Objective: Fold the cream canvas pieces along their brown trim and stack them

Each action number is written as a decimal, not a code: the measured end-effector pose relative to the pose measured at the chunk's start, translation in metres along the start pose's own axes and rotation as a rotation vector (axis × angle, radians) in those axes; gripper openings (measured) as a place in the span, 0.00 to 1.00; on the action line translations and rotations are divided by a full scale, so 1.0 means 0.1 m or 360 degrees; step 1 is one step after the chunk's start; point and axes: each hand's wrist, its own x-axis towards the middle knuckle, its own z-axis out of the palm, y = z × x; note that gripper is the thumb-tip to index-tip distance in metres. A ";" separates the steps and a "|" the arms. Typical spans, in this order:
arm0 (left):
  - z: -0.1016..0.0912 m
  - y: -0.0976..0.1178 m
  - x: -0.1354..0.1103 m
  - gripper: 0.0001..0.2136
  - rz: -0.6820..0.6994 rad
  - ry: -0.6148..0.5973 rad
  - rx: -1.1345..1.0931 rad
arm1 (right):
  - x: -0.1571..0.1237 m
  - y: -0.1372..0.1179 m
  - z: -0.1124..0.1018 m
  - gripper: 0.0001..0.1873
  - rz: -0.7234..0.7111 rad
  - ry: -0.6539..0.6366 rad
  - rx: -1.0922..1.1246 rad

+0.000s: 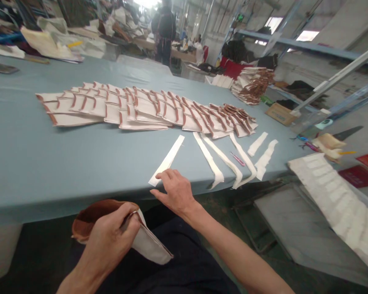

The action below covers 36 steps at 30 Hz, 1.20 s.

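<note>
My left hand [112, 237] is closed on a folded white fabric piece with brown trim [147, 245], held low in front of the table edge over my lap. My right hand [174, 190] reaches onto the blue-grey table [33, 163], its fingertips on the near end of a long white fabric strip [168, 159]. The fingers are partly bent and hold nothing. Several more white strips [221, 159] lie to the right of it. A long row of overlapping white pieces with brown trim [141, 108] is spread across the table's middle.
A small pink tool [237, 158] lies among the strips. A stack of trimmed pieces [253, 83] stands at the far right corner. White padded material [337, 204] and scissors [346, 132] lie at right. A person [164, 30] stands far back by cluttered tables.
</note>
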 end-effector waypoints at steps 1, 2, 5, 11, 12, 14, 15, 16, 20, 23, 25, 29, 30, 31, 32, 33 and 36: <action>0.06 -0.02 0.04 0.12 -0.0003 -0.0007 -0.0007 | 0.04 0.01 0.03 0.13 -0.0014 -0.0043 -0.0039; 0.11 -0.04 0.07 0.12 -0.0013 -0.0006 -0.0014 | 0.08 0.02 0.05 0.11 -0.0020 -0.0081 -0.0076; 0.21 -0.09 0.13 0.11 -0.0051 -0.0002 -0.0027 | 0.12 0.03 0.09 0.11 -0.0023 -0.0161 -0.0156; 0.26 -0.06 0.26 0.11 -0.0146 -0.0002 -0.0042 | 0.17 0.03 0.04 0.10 -0.0024 -0.0263 -0.0143; 0.26 -0.05 0.28 0.11 -0.0160 -0.0006 -0.0046 | 0.19 0.03 0.03 0.07 -0.0023 -0.0274 -0.0118; 0.27 -0.03 0.33 0.11 -0.0183 -0.0017 -0.0045 | 0.21 0.04 0.00 0.08 -0.0010 -0.0284 -0.0053; 0.27 -0.03 0.36 0.11 -0.0192 -0.0024 -0.0037 | 0.23 0.05 -0.01 0.09 0.0004 -0.0282 -0.0014; 0.28 -0.02 0.38 0.12 -0.0201 -0.0028 -0.0023 | 0.24 0.06 -0.01 0.10 0.0024 -0.0276 0.0029; 0.37 -0.03 0.47 0.18 -0.0197 -0.0076 0.0098 | 0.29 0.14 0.01 0.09 0.0146 -0.0232 0.0246; 0.47 -0.04 0.56 0.23 -0.0151 -0.0176 0.0262 | 0.32 0.19 0.05 0.10 0.0249 -0.0193 0.0453; 0.53 -0.02 0.63 0.25 -0.0119 -0.0256 0.0394 | 0.33 0.23 0.07 0.10 0.0320 -0.0152 0.0615; 0.59 0.04 0.74 0.25 -0.0107 -0.0422 0.0644 | 0.42 0.39 0.08 0.11 0.0510 0.0003 0.0991; 0.59 0.06 0.76 0.25 -0.0113 -0.0458 0.0693 | 0.47 0.46 0.08 0.11 0.0572 0.0046 0.1083; 0.58 0.07 0.77 0.25 -0.0121 -0.0492 0.0734 | 0.53 0.53 0.07 0.12 0.0639 0.0087 0.1166; 0.57 0.08 0.78 0.25 -0.0132 -0.0522 0.0769 | 0.61 0.61 0.06 0.13 0.0710 0.0125 0.1238; 0.56 0.10 0.79 0.25 -0.0142 -0.0548 0.0795 | 0.70 0.69 0.04 0.12 0.0781 0.0161 0.1301; 0.54 0.13 0.82 0.24 -0.0171 -0.0605 0.0838 | 1.05 0.92 -0.03 0.15 0.0976 0.0270 0.1448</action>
